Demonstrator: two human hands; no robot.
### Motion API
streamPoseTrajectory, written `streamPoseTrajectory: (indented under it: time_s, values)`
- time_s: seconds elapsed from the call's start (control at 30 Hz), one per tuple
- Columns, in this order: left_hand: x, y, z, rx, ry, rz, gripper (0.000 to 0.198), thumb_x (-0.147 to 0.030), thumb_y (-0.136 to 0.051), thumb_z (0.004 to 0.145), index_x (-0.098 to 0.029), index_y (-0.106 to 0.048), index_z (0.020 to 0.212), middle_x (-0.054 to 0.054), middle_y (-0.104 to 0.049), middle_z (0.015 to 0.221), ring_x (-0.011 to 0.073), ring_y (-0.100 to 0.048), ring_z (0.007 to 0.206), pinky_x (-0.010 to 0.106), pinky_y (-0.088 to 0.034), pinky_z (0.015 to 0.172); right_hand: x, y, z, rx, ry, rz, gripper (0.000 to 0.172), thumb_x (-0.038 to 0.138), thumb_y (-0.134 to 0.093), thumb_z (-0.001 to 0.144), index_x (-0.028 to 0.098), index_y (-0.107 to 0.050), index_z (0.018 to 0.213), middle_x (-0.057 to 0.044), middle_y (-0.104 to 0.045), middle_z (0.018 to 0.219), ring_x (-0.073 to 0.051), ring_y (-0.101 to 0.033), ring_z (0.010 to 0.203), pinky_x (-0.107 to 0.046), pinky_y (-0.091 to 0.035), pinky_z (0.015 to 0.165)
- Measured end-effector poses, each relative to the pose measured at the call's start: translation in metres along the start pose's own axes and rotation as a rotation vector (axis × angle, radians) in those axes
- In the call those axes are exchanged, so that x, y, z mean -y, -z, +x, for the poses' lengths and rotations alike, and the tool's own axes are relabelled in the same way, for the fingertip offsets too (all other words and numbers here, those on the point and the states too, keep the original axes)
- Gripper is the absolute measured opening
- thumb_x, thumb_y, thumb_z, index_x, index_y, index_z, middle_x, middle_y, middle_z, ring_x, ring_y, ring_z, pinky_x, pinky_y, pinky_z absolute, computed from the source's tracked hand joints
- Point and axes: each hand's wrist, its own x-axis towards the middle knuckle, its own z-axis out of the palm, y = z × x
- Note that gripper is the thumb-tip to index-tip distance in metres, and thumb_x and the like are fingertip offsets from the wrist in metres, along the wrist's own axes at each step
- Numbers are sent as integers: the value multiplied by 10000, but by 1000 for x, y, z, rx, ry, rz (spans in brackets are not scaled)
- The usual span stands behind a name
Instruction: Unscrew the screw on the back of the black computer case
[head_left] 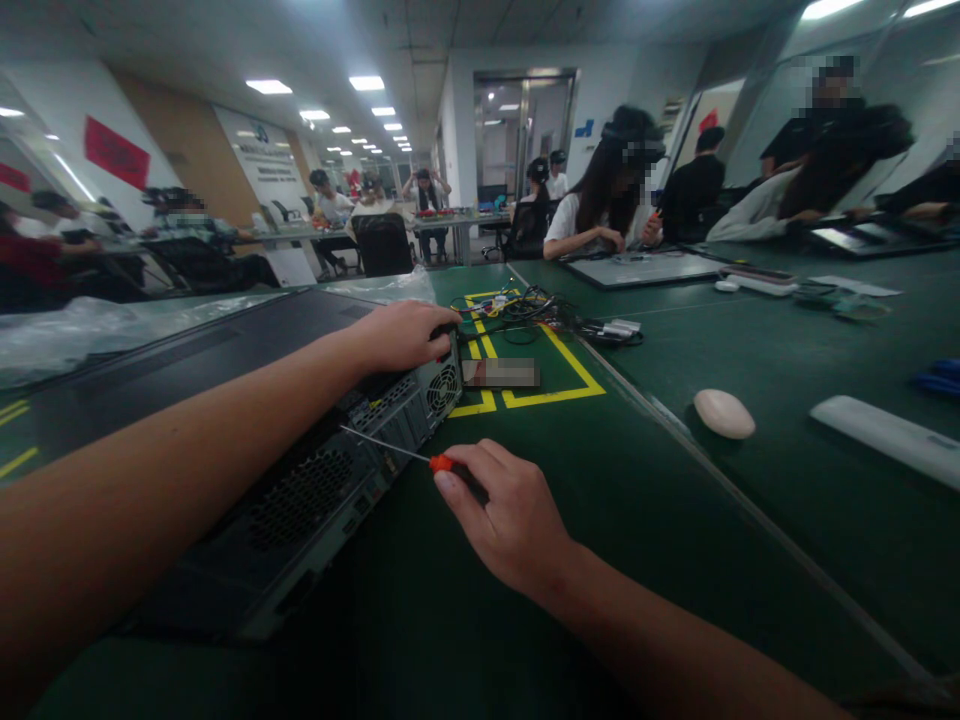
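Note:
A black desktop computer case (304,490) lies on its side to the left, its grey rear panel with vents, ports and a round fan grille facing me. My left hand (405,334) rests over the case's far rear corner, its fingers bent around the edge. Between the curled fingers of my right hand (517,515) is a screwdriver (440,463) with an orange handle. Its thin shaft points left along the rear panel. The tip is near the panel's upper edge; whether it touches a screw I cannot tell.
Yellow tape (555,398) marks the green table (660,520). Beyond the case lies a tangle of cables (536,305). A pale mouse (724,413) and a long white object (885,435) lie to the right. Across the table a person (611,190) works over a flat panel (645,268).

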Motion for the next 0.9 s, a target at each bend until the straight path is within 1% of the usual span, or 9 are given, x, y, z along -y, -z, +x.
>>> streamPoseTrajectory:
  time_s: [0.1,0.23,0.4,0.67,0.83,0.9]
  values:
    - [-1,1,0,2,11,14,599,-381,-443,1028,-225,-615,1581,134,-711,1516,326,-689,1327,452,-524,1125,0,-1,0,1,3,44,232,360,-573,1100,205,-739,1151,-70,-772,1011,-209,-728,871,-348,-572,787]
    - [-1,1,0,13,6,20,608,-372,-437,1029,-199,-608,1586,153,-700,1529,341,-690,1333,465,-528,1125,-1,-3,-1,25,-16,119,208,340,-672,1034,221,-667,1204,-78,-787,1115,-234,-767,973,-370,-612,855]
    - [0,0,1,4,-5,18,610,-367,-444,1029,-173,-610,1583,178,-705,1517,359,-700,1326,485,-535,1124,-2,-3,0,45,-22,101,111,229,-643,1028,233,-644,1139,-73,-786,1097,-222,-776,951,-357,-619,838]
    - [1,-2,0,-11,4,15,593,-375,-445,1024,-229,-628,1569,154,-727,1487,343,-710,1298,479,-541,1102,-4,-4,0,33,-2,76,103,242,-637,1040,233,-647,1142,-71,-787,1093,-221,-769,942,-365,-615,834]
    - [-2,1,0,2,6,13,606,-356,-445,1029,-185,-609,1586,180,-704,1517,362,-695,1329,494,-534,1122,-4,-4,-1,35,-10,81,108,247,-638,1043,234,-650,1149,-69,-786,1095,-218,-767,938,-356,-609,819]
    - [-3,2,-1,6,12,9,602,-347,-448,1032,-186,-606,1590,177,-698,1528,364,-689,1339,498,-532,1130,-4,-4,-1,34,-9,86,108,246,-638,1044,230,-652,1150,-71,-785,1096,-221,-767,938,-361,-609,820]
